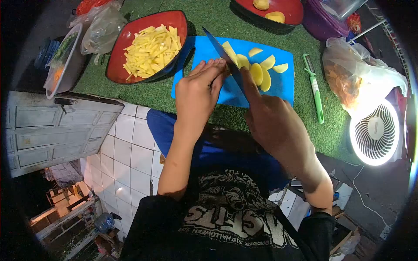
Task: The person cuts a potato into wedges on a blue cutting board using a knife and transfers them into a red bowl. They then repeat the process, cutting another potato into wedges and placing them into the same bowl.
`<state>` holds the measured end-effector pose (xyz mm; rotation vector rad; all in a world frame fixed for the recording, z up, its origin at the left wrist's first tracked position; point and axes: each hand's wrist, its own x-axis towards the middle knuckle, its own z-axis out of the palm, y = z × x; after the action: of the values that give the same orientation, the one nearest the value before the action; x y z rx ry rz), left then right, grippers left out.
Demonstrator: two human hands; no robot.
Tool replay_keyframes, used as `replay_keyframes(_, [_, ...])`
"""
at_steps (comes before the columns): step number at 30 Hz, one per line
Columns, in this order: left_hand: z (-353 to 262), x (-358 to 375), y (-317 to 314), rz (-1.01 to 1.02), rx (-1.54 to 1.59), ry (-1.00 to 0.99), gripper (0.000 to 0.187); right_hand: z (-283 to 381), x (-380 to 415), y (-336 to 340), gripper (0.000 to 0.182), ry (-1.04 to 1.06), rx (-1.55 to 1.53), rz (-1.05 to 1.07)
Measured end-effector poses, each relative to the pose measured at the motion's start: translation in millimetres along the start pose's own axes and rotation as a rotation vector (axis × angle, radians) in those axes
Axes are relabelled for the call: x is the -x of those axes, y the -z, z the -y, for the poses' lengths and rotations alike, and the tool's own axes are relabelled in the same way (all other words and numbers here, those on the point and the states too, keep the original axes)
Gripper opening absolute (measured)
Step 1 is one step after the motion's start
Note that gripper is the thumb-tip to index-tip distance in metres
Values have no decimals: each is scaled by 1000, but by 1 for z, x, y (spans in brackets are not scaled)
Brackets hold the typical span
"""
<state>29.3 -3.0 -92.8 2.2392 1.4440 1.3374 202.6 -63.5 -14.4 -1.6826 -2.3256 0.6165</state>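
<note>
My right hand [274, 117] grips a kitchen knife [224, 56], its index finger stretched along the blade. The blade slants over a blue cutting board [200, 48]. Just left of it, my left hand [196, 91] is closed with its fingers bent down at the board; whatever lies under them is hidden. Pale yellow potato slices [257, 75] lie on the board right of the blade, some overlapping. One longer potato piece [230, 51] sits against the far part of the blade. To the left stands a red and black bowl [117, 52] full of potato sticks [152, 48].
A second red bowl [294, 8] holds peeled potatoes [275, 17]. Right of the board lies a green-handled peeler [314, 89], then a plastic bag [344, 82] and a lit white fan [375, 130]. A white container [65, 65] stands at left, all around green matting [209, 17].
</note>
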Motion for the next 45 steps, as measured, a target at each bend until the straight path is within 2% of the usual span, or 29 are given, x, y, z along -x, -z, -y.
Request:
replay_keyframes(3, [0, 1, 0, 9, -10, 2, 20, -1, -13, -4, 73, -29, 55, 78])
replay_keyframes(5, [0, 0, -1, 8, -16, 3, 20, -5, -20, -8, 64, 217, 230, -128])
replay_keyframes(8, [-1, 1, -1, -6, 5, 31, 19, -10, -18, -12, 65, 297, 311, -213])
replay_keyframes(9, [-2, 1, -1, -5, 13, 33, 18, -9, -11, -7, 65, 295, 312, -218])
replay_keyframes(11, [-3, -2, -1, -12, 23, 25, 18, -2, 12, 9, 70, 110, 137, 16])
replay_keyframes(12, [-3, -2, -1, -10, 19, 29, 18, -2, 25, 12, 70, 110, 140, 10])
replay_keyframes(14, [-4, -1, -2, -10, 14, 31, 18, -5, 52, 16, 79, -29, 7, 76])
replay_keyframes(17, [-3, -1, -4, -25, 2, 26, 18, -12, 78, 23, 81, -45, -82, 88])
replay_keyframes(21, [-3, 0, -5, -19, -13, 3, 18, -17, 80, 38, 81, -37, -83, 14])
replay_keyframes(24, [-4, -1, -3, -21, 0, -1, 19, -19, 69, 39, 79, -13, -93, -130])
replay_keyframes(26, [-10, -1, 2, -18, 14, -2, 21, -19, 63, 37, 78, -22, -3, -174])
replay_keyframes(29, [-29, -7, 12, -107, 56, -47, 31, -25, 58, 26, 77, 17, 17, -238])
replay_keyframes(30, [-37, -11, 18, -72, -25, -171, 38, -26, 57, 21, 86, 13, -10, -275])
replay_keyframes(32, [-43, -18, 24, 42, -123, -395, 55, -26, 54, 15, 91, -12, -53, -309])
replay_keyframes(33, [-44, -20, 24, 43, -121, -400, 55, -27, 53, 13, 96, -32, -99, -337])
replay_keyframes(36, [-48, -24, 21, 259, -295, -631, 52, -32, 52, 10, 108, -24, -78, -339])
replay_keyframes(41, [-52, -29, 11, 359, -154, -716, 50, -33, 55, 16, 114, -56, -60, -329])
replay_keyframes(44, [-42, -35, 3, 404, -115, -683, 47, -36, 61, 20, 113, -76, -55, -283])
replay_keyframes(45, [-36, -38, 2, 427, -119, -645, 45, -40, 63, 18, 105, -47, -9, -293])
